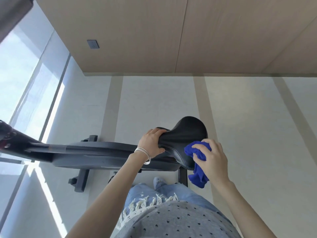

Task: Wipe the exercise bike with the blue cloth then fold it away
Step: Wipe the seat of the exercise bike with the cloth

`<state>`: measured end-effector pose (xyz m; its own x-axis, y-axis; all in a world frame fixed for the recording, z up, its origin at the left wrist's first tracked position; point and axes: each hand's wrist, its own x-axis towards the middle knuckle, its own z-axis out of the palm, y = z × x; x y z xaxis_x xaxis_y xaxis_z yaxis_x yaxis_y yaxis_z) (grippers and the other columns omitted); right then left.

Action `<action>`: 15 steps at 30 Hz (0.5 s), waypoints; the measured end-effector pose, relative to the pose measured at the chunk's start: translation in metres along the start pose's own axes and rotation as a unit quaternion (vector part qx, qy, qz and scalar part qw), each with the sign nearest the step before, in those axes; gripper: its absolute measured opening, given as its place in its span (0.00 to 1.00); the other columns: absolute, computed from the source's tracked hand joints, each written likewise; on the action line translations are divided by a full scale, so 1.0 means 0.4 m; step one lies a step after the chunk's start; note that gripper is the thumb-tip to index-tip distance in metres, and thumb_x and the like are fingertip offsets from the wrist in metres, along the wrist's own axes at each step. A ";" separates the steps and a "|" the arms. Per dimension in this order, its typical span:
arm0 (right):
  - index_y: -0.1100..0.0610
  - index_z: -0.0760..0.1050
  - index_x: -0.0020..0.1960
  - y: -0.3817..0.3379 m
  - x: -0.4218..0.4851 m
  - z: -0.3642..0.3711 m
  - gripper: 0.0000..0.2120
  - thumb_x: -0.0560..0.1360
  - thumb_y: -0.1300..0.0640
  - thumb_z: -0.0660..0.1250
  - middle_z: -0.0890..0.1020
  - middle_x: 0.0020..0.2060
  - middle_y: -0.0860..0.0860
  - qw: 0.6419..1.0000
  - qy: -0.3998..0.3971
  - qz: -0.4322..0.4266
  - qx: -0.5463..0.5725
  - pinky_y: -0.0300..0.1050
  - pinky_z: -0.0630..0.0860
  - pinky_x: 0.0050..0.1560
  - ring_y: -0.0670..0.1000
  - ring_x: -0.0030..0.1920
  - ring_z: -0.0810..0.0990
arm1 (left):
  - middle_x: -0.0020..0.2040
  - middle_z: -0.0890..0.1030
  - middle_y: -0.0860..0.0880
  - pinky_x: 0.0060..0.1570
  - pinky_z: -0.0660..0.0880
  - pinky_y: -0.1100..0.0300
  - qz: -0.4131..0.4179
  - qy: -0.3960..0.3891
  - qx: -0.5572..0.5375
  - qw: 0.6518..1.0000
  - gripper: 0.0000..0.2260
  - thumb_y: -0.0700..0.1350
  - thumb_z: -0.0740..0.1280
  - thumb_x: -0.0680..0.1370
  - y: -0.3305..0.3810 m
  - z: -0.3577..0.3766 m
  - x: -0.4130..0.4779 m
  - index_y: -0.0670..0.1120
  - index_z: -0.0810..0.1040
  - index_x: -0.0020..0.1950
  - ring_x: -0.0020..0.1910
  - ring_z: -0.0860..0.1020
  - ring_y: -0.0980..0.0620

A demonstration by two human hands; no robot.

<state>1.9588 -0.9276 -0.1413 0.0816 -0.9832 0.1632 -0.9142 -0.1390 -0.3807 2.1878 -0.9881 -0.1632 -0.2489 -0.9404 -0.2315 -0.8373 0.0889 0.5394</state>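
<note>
The dark grey exercise bike (96,153) stretches across the floor below me, its black saddle (187,134) at centre right. My left hand (151,143) grips the narrow nose of the saddle, with thin bangles on the wrist. My right hand (211,157) holds the bunched blue cloth (197,152) against the saddle's near right edge. Part of the cloth hangs down below that hand. The bike's front end runs off the left edge of the head view.
A pale tiled floor (248,117) lies around the bike. A wood-panelled wall (188,31) with a dark socket (92,44) stands beyond. Tall windows (25,74) fill the left side. The bike's crossbar feet (82,179) stick out near my legs.
</note>
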 end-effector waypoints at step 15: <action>0.51 0.79 0.52 0.021 -0.003 0.053 0.14 0.66 0.53 0.74 0.77 0.53 0.53 0.995 0.075 -0.004 -0.062 0.47 0.76 0.38 0.57 0.43 0.73 | 0.64 0.74 0.50 0.59 0.71 0.55 0.007 0.010 -0.006 1.000 0.31 0.45 0.74 0.66 -0.003 0.001 0.001 0.49 0.70 0.67 0.61 0.71 0.47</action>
<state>1.9597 -0.9301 -0.1640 0.0384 -0.9521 0.3032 -0.9566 -0.1228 -0.2644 2.1884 -0.9884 -0.1645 -0.2515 -0.9454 -0.2072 -0.8272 0.0988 0.5531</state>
